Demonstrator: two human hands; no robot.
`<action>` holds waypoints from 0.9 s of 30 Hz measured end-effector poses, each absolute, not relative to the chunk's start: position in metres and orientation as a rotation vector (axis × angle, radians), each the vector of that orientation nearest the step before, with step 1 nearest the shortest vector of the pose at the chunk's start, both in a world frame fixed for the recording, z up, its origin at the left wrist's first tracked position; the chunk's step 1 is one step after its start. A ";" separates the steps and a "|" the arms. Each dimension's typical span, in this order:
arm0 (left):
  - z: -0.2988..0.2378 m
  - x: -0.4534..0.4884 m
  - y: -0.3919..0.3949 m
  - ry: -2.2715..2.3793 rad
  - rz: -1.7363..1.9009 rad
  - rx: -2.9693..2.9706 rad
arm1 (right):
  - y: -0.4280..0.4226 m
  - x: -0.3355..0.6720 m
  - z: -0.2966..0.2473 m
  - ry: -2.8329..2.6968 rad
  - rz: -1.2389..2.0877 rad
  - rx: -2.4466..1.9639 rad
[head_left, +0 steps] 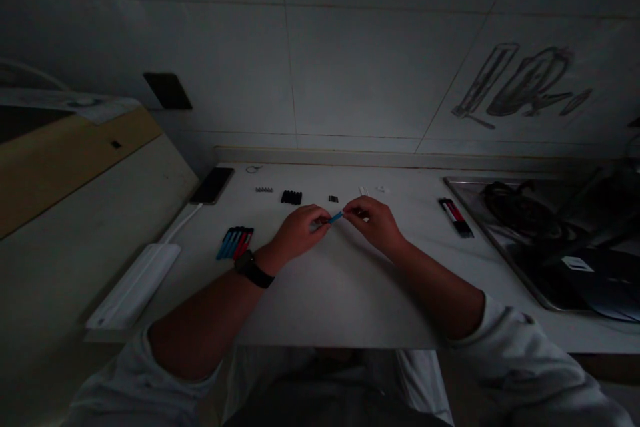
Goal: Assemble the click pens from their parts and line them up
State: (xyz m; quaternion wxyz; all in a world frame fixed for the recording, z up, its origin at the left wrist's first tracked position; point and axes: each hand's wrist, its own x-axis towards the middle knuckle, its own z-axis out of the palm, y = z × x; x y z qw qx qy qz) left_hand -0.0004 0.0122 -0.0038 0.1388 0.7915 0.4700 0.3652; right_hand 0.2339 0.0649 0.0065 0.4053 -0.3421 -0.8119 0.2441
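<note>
Over the middle of the white counter, a small blue pen barrel (335,217) is held between my two hands. The fingers of my left hand (303,227) pinch its lower left end. At its upper right end, my right hand (373,221) has thumb and fingertips closed together on the tip. Left of my left wrist lie several blue and red pens (235,242) with black ends, side by side. Beyond my hands are a row of small pale spring-like pieces (264,190), a cluster of black pieces (291,197), tiny dark pieces (333,199) and thin white sticks (363,191).
A phone (213,185) lies at the back left, near a white power strip (134,285) with a cable. Black and red pens or packs (456,217) lie at right beside a metal-rimmed stove (520,273). A tiled wall (350,73) stands behind the counter (340,307).
</note>
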 end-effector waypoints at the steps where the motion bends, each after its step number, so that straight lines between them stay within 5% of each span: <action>1: -0.003 0.000 0.012 1.362 1.049 2.282 | 0.064 0.234 0.008 -2.052 0.614 -0.862; 27: 0.019 -0.015 0.009 1.504 1.232 2.277 | 0.079 0.258 0.024 -1.878 0.791 -0.988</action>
